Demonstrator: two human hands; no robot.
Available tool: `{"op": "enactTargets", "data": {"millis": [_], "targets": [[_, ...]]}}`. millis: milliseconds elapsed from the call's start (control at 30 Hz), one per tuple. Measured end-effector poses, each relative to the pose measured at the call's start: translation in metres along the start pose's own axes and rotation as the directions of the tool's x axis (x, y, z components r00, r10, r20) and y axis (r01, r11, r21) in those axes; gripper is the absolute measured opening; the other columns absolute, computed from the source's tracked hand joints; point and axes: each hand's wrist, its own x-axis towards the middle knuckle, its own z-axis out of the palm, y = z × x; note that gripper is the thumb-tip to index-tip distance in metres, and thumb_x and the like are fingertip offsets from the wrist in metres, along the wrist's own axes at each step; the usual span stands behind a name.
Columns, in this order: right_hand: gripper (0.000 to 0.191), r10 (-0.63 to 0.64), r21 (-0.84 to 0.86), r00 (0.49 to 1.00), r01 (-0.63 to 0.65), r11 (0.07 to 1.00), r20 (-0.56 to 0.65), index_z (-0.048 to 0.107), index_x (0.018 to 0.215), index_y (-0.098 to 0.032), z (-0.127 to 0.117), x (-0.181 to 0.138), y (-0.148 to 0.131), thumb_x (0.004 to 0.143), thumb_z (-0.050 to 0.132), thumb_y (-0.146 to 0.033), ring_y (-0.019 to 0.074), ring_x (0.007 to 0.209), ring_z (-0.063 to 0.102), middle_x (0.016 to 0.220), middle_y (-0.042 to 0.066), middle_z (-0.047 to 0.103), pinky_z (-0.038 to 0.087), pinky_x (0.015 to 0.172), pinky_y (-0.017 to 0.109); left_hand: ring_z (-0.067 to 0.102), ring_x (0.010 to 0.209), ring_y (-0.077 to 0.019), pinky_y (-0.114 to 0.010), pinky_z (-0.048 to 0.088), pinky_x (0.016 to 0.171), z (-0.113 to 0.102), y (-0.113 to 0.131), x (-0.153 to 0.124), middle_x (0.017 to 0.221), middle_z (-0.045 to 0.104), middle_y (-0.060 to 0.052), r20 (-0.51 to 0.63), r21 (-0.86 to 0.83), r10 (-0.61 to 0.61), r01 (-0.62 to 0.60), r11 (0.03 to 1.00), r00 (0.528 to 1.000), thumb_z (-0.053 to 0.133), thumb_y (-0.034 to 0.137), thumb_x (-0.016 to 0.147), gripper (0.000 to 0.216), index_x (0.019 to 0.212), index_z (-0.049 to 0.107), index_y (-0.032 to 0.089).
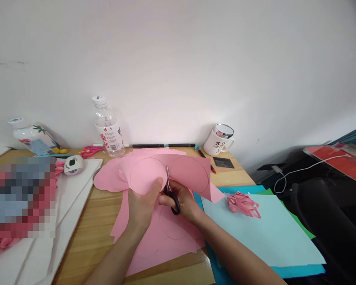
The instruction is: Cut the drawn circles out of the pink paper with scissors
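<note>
My left hand [144, 206] grips a pink paper sheet [190, 174] with circles drawn on it, its thumb pressed on top near one circle. In my right hand [180, 198] is a pair of scissors [175, 204] with black handles, fingers closed round them. The blades stand at the paper's edge between two of the drawn circles. Below lies a stack of pink paper [163, 245], with another pencilled circle on its top sheet. A rounded part of the pink paper curls out to the left of my left hand.
Behind the paper stand a plastic bottle [109, 132] and a white mug [218, 140], with black pens [163, 145] along the wall. Pink paper scraps [243, 204] lie on light blue sheets [255, 237] at right. Pink scissors [91, 151] and white boards [74, 209] are at left.
</note>
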Motion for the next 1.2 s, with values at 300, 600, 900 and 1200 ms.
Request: {"op": "enactTargets", "data": {"millis": [300,600,900,1200], "targets": [[0.038,0.036,0.041,0.999,-0.035,0.999,-0.010,0.052,0.069,-0.021,0.001,-0.001,-0.001,0.061,0.074,-0.050,0.0108,0.054,0.045,0.058,-0.005,0.048,0.038,0.056,0.025,0.066,0.074,-0.0232,-0.033,0.053,0.064,0.003,0.011,-0.002,0.056,0.063,-0.003,-0.011,-0.035,-0.053,0.052,0.998,0.999,0.071,0.031,0.059,0.023,0.071,0.063,0.013],[0.035,0.043,0.084,0.999,-0.042,0.996,-0.005,0.053,0.067,-0.020,0.001,0.000,0.000,0.061,0.075,-0.045,0.0101,0.051,0.047,0.055,-0.005,0.050,0.040,0.055,0.025,0.065,0.071,-0.0230,-0.031,0.053,0.060,0.003,0.015,-0.001,0.055,0.063,-0.003,-0.010,-0.045,-0.067,0.066,0.997,0.998,0.071,0.028,0.055,0.019,0.065,0.062,0.015],[0.036,0.052,0.058,0.998,-0.051,0.997,-0.019,0.050,0.064,-0.019,0.002,0.000,-0.007,0.061,0.075,-0.045,0.0094,0.049,0.046,0.053,-0.006,0.046,0.041,0.053,0.024,0.064,0.063,-0.0195,-0.028,0.052,0.055,0.001,0.012,0.000,0.060,0.066,-0.004,-0.007,-0.044,-0.069,0.068,0.997,0.998,0.072,0.031,0.058,0.024,0.071,0.064,0.013],[0.035,0.008,0.026,1.000,-0.008,1.000,0.022,0.051,0.071,-0.020,-0.002,0.001,0.000,0.065,0.072,-0.047,0.0101,0.053,0.042,0.058,-0.005,0.045,0.037,0.055,0.025,0.066,0.068,-0.0204,-0.027,0.051,0.056,0.000,0.011,0.002,0.069,0.071,-0.007,-0.056,-0.047,-0.108,0.106,0.993,0.993,0.073,0.031,0.055,0.026,0.071,0.068,0.011]]}}
